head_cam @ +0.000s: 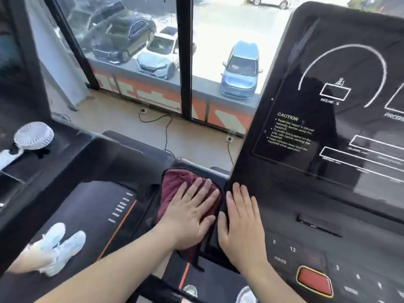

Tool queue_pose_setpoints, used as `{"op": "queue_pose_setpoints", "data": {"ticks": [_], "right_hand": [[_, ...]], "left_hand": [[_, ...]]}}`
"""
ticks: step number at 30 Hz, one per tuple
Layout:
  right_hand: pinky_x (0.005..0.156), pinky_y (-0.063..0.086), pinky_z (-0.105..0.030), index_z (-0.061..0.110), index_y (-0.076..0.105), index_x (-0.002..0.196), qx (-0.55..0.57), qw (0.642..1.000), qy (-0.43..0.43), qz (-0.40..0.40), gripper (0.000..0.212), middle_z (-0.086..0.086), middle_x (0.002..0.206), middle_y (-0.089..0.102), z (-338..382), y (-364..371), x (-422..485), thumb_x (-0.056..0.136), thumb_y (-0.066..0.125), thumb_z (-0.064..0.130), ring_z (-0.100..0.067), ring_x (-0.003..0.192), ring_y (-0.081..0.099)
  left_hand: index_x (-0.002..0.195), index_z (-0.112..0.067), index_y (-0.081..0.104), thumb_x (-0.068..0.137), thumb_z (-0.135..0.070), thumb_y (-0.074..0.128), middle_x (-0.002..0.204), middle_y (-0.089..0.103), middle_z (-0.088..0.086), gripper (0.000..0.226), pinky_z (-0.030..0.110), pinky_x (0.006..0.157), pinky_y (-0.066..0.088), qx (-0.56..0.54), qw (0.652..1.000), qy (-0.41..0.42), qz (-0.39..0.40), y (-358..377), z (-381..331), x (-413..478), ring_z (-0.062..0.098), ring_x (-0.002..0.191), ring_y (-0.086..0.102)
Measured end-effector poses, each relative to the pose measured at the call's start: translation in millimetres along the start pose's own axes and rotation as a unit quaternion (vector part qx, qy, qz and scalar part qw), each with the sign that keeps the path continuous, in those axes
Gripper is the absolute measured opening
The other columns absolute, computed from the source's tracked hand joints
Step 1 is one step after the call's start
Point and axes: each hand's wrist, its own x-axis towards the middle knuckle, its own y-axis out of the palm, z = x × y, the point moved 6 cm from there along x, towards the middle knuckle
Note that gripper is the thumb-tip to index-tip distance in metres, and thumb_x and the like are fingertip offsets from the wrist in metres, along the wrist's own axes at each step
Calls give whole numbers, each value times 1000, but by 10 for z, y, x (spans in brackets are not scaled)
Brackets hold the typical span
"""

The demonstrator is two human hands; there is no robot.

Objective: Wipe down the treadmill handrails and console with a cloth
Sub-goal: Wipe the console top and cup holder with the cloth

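Cloth (179,189) sits on handrail (196,167) beside console (328,127), pinned under your left hand (192,213), fingers spread flat; right hand (240,224) spread, braced on console edge. Keep pressure even, overlap strokes.

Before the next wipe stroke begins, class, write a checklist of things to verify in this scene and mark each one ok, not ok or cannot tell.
1. Left hand lies flat on the maroon cloth: ok.
2. Cloth sits on the treadmill part beside the console: ok.
3. Right hand rests bare on the console edge, steadying, no cloth under it: ok.
4. Right hand clear of the red button: ok.
5. Console display dark, seemingly off: ok.
6. Cloth damp or dry: cannot tell.
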Motion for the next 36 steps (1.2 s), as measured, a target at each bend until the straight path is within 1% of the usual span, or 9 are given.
{"op": "queue_pose_setpoints", "data": {"ticks": [6, 13, 16, 18, 21, 24, 30, 33, 36], "right_hand": [[124, 24, -50, 5, 44, 150, -20, 1000, 9, 10, 57, -9, 166, 27, -6, 63, 31, 97, 48, 27, -23, 156, 18], [123, 24, -52, 3, 47, 148, -17, 1000, 3, -7, 57, -11, 164, 30, -1, 69, 52, 96, 49, 27, -25, 156, 20], [124, 24, -52, 4, 47, 148, -19, 1000, 5, -17, 56, -11, 165, 30, -5, 70, 41, 97, 49, 26, -24, 156, 19], [124, 23, -51, 5, 46, 149, -20, 1000, 3, -16, 56, -10, 165, 29, 1, 79, 31, 97, 48, 27, -23, 156, 18], [125, 22, -51, 6, 46, 149, -23, 1000, 1, -18, 57, -9, 166, 28, -26, 79, 20, 96, 47, 28, -22, 156, 16], [124, 23, -52, 4, 48, 147, -19, 999, 2, -33, 56, -10, 165, 29, -3, 74, 11, 96, 46, 27, -23, 156, 18], [125, 22, -51, 6, 47, 149, -20, 1000, 6, -24, 57, -8, 166, 28, -3, 87, 12, 97, 45, 29, -20, 156, 16], [124, 22, -51, 6, 47, 149, -18, 1000, 2, -22, 57, -9, 166, 28, -15, 66, 24, 96, 44, 29, -22, 156, 17], [124, 22, -51, 5, 47, 148, -17, 999, 5, -29, 56, -9, 165, 30, 0, 53, 27, 96, 45, 28, -23, 156, 19]], "left_hand": [[164, -29, -7, 106, -52, 9, 173, -14, 0, 64, 52, 127, -9, 14, 998, -65, -7, -97, 17, 459, 25, 157, -23], [163, -38, -8, 104, -65, 12, 172, -17, -8, 68, 45, 127, -14, 56, 988, 136, 46, -211, 220, 401, 13, 156, -26], [163, -40, 3, 104, -61, 9, 175, 0, -1, 63, 50, 127, -9, 53, 999, 11, 9, -266, 276, 687, 23, 160, -10], [164, -33, 1, 105, -55, 9, 175, -5, 2, 63, 54, 126, -11, 19, 999, -26, 0, -137, 37, 502, 26, 159, -17], [164, -25, -7, 106, -52, 10, 172, -18, 2, 67, 51, 126, -14, 3, 999, 41, 24, 31, -123, -11, 22, 155, -30], [164, -36, -5, 102, -66, 13, 172, -17, -2, 70, 47, 126, -15, 31, 992, 119, 33, -76, 149, 86, 18, 156, -25], [164, -36, 5, 104, -58, 13, 174, -4, 8, 64, 57, 124, -13, 0, 997, -74, 7, -212, 109, 622, 30, 159, -14], [164, -30, -5, 107, -52, 15, 173, -17, 3, 65, 51, 125, -14, -7, 1000, 20, 22, -28, -100, 87, 22, 156, -26], [162, -43, -6, 105, -61, 16, 171, -19, -5, 65, 48, 126, -14, 31, 992, 104, 61, -175, 249, 161, 16, 157, -24]]}}
